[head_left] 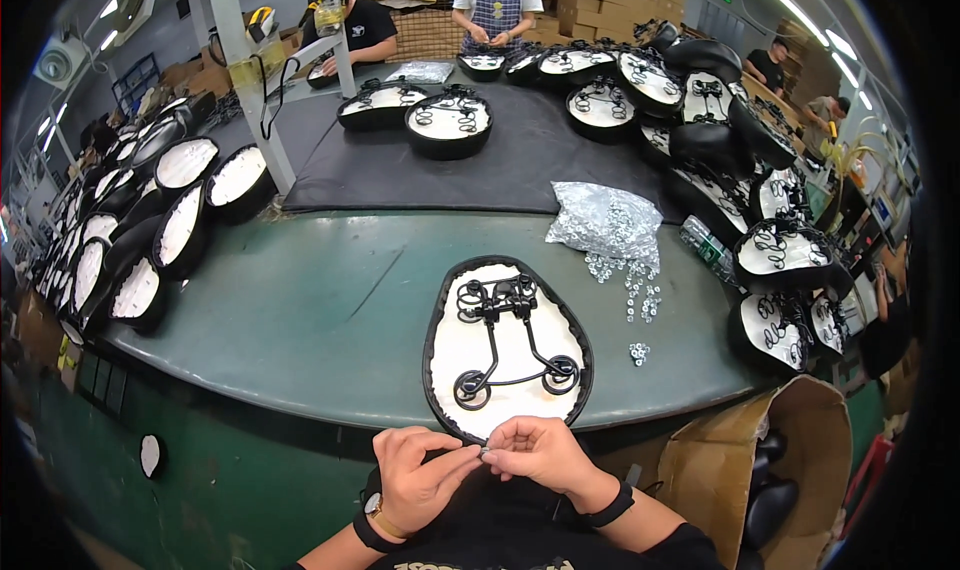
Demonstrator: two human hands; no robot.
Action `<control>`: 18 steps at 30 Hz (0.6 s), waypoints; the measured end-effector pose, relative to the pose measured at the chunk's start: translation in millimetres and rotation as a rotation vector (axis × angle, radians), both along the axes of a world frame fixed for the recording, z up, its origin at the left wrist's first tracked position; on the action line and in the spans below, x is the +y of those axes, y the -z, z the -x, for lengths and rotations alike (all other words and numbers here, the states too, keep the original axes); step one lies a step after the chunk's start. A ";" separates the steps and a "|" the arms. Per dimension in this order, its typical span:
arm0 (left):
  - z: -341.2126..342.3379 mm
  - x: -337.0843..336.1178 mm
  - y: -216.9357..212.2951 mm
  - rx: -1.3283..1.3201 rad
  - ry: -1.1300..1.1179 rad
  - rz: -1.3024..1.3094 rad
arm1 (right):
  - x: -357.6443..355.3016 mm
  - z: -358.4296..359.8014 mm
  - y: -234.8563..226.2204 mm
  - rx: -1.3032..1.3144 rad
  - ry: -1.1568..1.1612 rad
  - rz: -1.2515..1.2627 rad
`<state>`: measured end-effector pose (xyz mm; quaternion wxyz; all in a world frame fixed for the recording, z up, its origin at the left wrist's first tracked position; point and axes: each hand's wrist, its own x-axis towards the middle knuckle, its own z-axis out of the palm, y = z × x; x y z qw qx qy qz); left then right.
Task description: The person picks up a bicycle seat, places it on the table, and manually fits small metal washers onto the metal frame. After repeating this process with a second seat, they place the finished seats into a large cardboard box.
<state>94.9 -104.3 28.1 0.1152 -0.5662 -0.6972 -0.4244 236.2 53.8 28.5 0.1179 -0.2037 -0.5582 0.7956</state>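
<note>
A bicycle saddle (465, 340) lies upside down at the table's front edge, its white underside up and black rim around it. On it sits a black wire spring frame (493, 345) with coils at both ends. Just over the saddle's near edge, my left hand (422, 478) and my right hand (542, 458) meet, fingertips pinched together. Between them shows a tiny grey metal piece, which looks like a nut (486, 451); the fingers partly cover it. To the right, loose metal nuts (640, 290) spill from a clear plastic bag (590, 215), and a small cluster of nuts (639, 353) lies nearer.
Saddles with spring frames (785, 248) are heaped along the right, with a plastic bottle (707, 247) beside them. More saddles (185, 225) pile up at left. A cardboard box (700, 460) holding black saddles stands at lower right. Across the table a person (497, 5) works near a metal post (245, 80).
</note>
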 end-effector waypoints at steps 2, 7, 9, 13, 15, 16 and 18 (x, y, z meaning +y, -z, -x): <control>-0.1 -3.6 -1.9 0.023 -0.038 -0.019 | -0.1 4.3 -11.0 -0.147 -0.078 0.168; 3.2 -5.4 -5.1 0.132 -0.084 -0.039 | -2.3 5.3 -6.2 -0.175 -0.137 0.309; 5.6 -5.4 -3.5 0.177 -0.092 -0.040 | -4.0 4.8 -3.4 -0.169 -0.149 0.365; 19.1 2.0 -1.3 -0.007 -0.174 0.034 | -5.5 10.0 -0.8 -0.086 0.016 -0.251; 30.9 11.8 6.8 -0.039 -0.263 0.065 | 0.3 17.0 1.7 0.086 0.243 -1.349; 36.5 19.2 10.9 -0.032 -0.293 0.078 | 6.0 19.3 3.7 0.087 0.241 -1.351; 43.3 29.1 20.8 -0.078 -0.270 0.089 | 14.3 23.0 8.0 -0.014 0.187 -1.717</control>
